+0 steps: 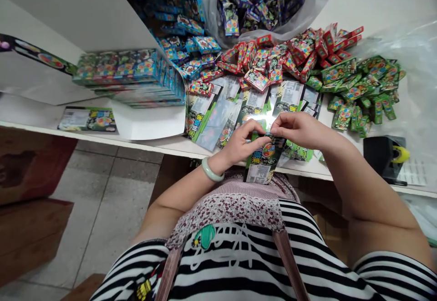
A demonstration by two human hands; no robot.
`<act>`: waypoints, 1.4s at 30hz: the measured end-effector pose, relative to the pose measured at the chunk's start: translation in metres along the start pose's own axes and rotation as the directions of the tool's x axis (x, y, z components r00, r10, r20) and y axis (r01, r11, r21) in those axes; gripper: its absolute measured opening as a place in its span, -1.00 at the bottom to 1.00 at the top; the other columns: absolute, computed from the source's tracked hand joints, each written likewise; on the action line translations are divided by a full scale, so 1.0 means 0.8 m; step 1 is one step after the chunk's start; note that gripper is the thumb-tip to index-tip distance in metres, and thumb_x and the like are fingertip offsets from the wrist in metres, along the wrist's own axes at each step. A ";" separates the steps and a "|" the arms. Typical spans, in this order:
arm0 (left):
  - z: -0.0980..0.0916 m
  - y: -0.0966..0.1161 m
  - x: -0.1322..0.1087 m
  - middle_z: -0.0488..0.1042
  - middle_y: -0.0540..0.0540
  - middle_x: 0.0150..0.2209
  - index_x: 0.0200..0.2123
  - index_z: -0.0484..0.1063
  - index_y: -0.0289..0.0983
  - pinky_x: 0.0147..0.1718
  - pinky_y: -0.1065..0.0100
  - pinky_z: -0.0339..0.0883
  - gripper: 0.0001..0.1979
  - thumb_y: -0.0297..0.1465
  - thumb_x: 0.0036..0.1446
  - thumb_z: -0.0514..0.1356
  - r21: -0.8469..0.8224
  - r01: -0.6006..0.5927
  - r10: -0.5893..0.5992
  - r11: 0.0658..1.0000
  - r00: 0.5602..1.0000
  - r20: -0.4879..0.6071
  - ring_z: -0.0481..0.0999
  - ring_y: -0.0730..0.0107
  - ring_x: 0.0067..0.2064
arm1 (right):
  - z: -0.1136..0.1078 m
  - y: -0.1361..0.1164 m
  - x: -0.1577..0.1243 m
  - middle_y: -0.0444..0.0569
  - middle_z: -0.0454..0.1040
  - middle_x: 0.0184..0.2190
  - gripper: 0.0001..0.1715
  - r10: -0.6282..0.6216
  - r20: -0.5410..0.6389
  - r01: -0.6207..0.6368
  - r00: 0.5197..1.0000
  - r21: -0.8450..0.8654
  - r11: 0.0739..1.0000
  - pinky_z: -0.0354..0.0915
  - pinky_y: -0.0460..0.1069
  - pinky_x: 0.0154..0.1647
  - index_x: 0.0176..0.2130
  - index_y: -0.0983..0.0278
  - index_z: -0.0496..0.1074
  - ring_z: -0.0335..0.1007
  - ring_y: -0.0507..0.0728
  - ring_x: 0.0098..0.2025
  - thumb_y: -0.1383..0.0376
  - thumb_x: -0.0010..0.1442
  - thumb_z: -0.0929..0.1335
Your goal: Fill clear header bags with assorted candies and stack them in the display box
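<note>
Both of my hands are at the table's front edge, pinching the upper end of a black and green printed packet (262, 160). It hangs down over the edge toward my apron, with a round colourful picture and a pale label panel on it. My left hand (243, 142), a pale green bangle at its wrist, grips the packet's upper left side. At the top right corner, the fingertips of my right hand (297, 127) are pressed together. Whether the packet holds anything cannot be seen. More flat printed packets (254, 103) lie overlapping just beyond my hands.
Small red boxes (269, 64), green boxes (365, 87) and blue boxes (191, 28) lie in heaps. A clear bag (321, 0) holds purple boxes. An open white carton (150, 121) contains stacked rows at left. A black tape dispenser (380, 155) stands at right.
</note>
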State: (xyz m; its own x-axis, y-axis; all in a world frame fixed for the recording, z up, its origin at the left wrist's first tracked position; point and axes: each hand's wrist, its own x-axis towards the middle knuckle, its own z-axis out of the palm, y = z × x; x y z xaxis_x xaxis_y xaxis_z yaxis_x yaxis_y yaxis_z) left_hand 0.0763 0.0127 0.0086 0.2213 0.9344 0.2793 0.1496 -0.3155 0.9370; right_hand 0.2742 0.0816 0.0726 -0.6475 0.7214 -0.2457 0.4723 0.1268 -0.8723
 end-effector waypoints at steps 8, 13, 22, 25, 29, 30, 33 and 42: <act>0.011 -0.008 0.001 0.42 -0.01 -0.35 -0.32 0.34 -0.22 -0.19 0.30 0.35 -0.87 -0.38 0.18 0.28 0.044 -0.066 0.071 0.997 0.990 -0.123 0.44 0.39 -0.26 | 0.007 0.008 0.011 -0.16 0.40 -0.56 -0.60 0.102 -0.044 -0.099 0.994 0.065 0.993 0.12 -0.06 -0.48 -0.48 0.26 0.43 0.19 -0.02 -0.51 0.00 -0.02 0.50; 0.009 -0.014 -0.024 0.50 -0.09 -0.21 -0.04 0.36 -0.22 -0.27 0.35 0.44 -0.69 -0.32 0.18 0.31 -0.088 0.055 -0.057 0.995 0.998 -0.021 0.53 0.38 -0.25 | 0.012 0.021 0.021 -0.22 0.40 -0.57 -0.52 0.201 0.145 -0.243 0.969 0.388 0.889 0.21 -0.08 -0.50 -0.44 0.24 0.41 0.28 -0.01 -0.53 0.01 -0.22 0.57; -0.108 0.069 -0.081 0.58 -0.13 -0.12 0.01 0.44 -0.16 -0.07 0.20 0.53 -0.76 -0.26 0.33 0.18 0.186 -0.123 0.153 0.975 0.976 -0.156 0.61 0.26 -0.09 | -0.002 0.032 0.000 -0.05 0.51 -0.40 -0.55 0.134 -0.016 -0.115 0.991 0.413 0.903 0.34 0.02 -0.43 -0.30 0.14 0.52 0.36 0.10 -0.43 -0.12 -0.01 0.49; -0.207 0.093 -0.067 0.53 -0.13 0.05 0.10 0.42 -0.11 0.18 0.05 0.37 -0.70 -0.32 0.31 0.18 0.591 -0.113 0.391 0.798 0.845 -0.366 0.51 0.16 0.14 | -0.003 0.042 0.004 -0.04 0.53 -0.37 -0.55 0.132 -0.144 -0.073 0.981 0.357 0.931 0.36 0.05 -0.38 -0.29 0.11 0.52 0.37 0.11 -0.41 -0.15 0.01 0.48; -0.322 0.054 -0.025 0.52 -0.19 0.10 0.05 0.48 -0.18 0.32 -0.06 0.16 -0.70 -0.32 0.28 0.15 0.801 0.020 0.442 0.598 0.826 -0.351 0.44 0.08 0.23 | 0.023 0.045 0.008 -0.03 0.53 -0.39 -0.51 0.073 -0.127 -0.042 0.989 0.234 0.971 0.39 0.06 -0.35 -0.29 0.14 0.53 0.42 0.14 -0.39 -0.17 -0.01 0.48; -0.341 0.036 -0.015 0.54 -0.20 0.08 0.01 0.50 -0.20 0.31 -0.08 0.15 -0.72 -0.34 0.26 0.14 0.818 0.062 0.413 0.572 0.839 -0.353 0.45 0.07 0.21 | 0.032 0.044 0.008 -0.03 0.53 -0.39 -0.50 0.050 -0.103 -0.028 0.993 0.208 0.978 0.39 0.07 -0.36 -0.29 0.15 0.53 0.42 0.15 -0.39 -0.17 0.00 0.47; -0.372 -0.015 -0.002 0.57 -0.21 0.02 -0.07 0.53 -0.22 0.28 -0.11 0.18 -0.74 -0.39 0.20 0.15 0.802 0.158 0.303 0.577 0.870 -0.389 0.48 0.08 0.16 | 0.051 0.042 0.005 -0.02 0.55 -0.36 -0.53 -0.001 -0.033 0.004 0.999 0.105 0.994 0.38 0.06 -0.37 -0.26 0.17 0.52 0.41 0.13 -0.40 -0.14 0.09 0.42; -0.303 -0.033 -0.029 0.04 -0.18 0.45 0.35 0.07 -0.50 0.46 -0.07 -0.29 -0.31 -0.20 0.32 0.14 0.831 0.180 0.228 0.526 0.912 -0.342 -0.07 0.03 0.48 | 0.012 0.089 -0.021 0.02 0.61 -0.23 -0.67 0.058 -0.242 -0.100 0.969 -0.164 0.981 0.43 0.11 -0.18 -0.18 0.19 0.52 0.53 0.21 -0.23 0.04 0.19 0.34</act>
State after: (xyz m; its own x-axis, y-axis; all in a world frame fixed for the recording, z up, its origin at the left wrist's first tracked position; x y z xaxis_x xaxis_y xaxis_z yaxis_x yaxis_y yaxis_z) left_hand -0.1662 0.0394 0.0278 -0.0938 0.8362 0.5403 0.9197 -0.1350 0.3686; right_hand 0.3129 0.0715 0.0104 -0.4550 0.8707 -0.1865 0.6264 0.1641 -0.7621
